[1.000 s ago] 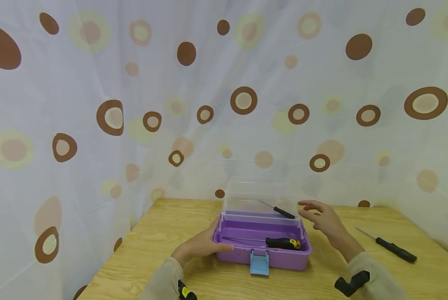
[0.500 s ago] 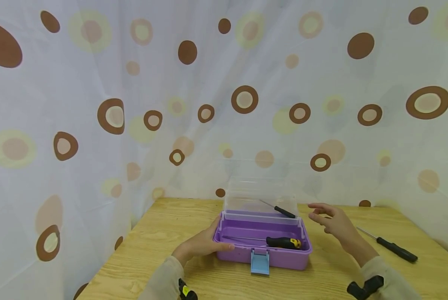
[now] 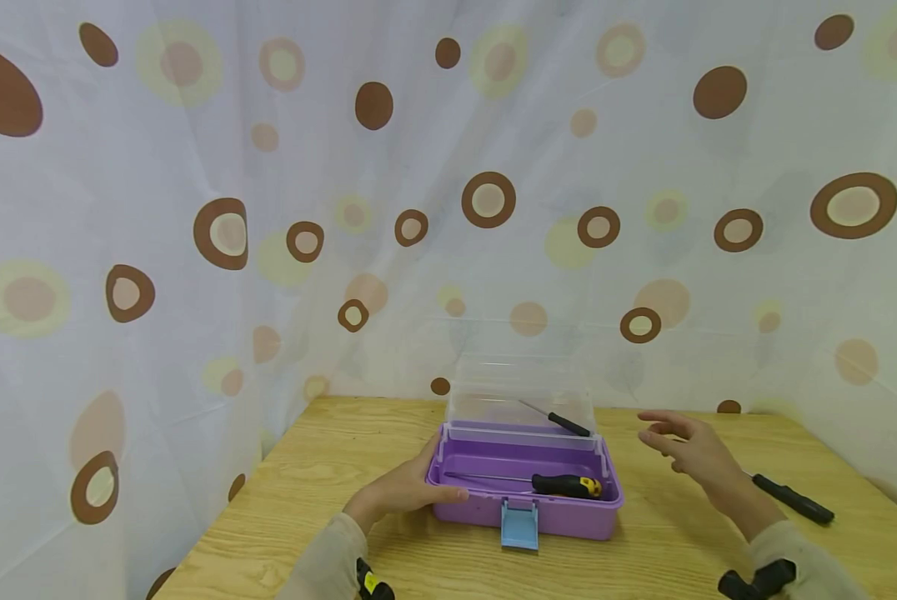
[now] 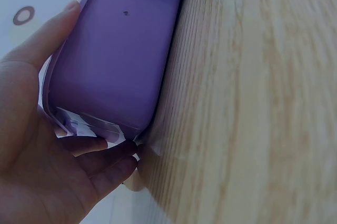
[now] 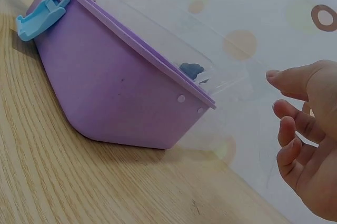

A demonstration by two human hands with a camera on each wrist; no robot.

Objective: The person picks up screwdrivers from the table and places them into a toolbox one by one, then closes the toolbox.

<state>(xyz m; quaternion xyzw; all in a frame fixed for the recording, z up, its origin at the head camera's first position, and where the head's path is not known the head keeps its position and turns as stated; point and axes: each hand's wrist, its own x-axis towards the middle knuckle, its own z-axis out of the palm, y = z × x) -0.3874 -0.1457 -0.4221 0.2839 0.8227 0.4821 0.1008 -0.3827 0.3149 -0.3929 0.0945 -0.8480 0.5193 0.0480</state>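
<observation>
A purple toolbox (image 3: 576, 521) stands with its clear lid (image 3: 523, 383) raised at the back and its light-blue latch (image 3: 519, 527) hanging down in front. My left hand (image 3: 398, 492) grips the box's left end, thumb along the front rim; in the left wrist view its fingers (image 4: 113, 174) bend around that end. Inside lies a black-and-yellow-handled screwdriver (image 3: 568, 486). A smaller black screwdriver (image 3: 568, 425) rests in the lid. To the right of the box, my right hand (image 3: 707, 462) hovers with loosely bent fingers and nothing in them.
A long black-handled screwdriver (image 3: 794, 500) lies on the wooden table (image 3: 321, 454) at the right, its shaft mostly hidden behind my right hand. A white curtain (image 3: 418, 150) with brown and beige circles hangs along the back and left sides.
My right hand has moved away from the lid's right edge, rightward and slightly toward me, now covering part of the long screwdriver. The left hand and the box have stayed put.
</observation>
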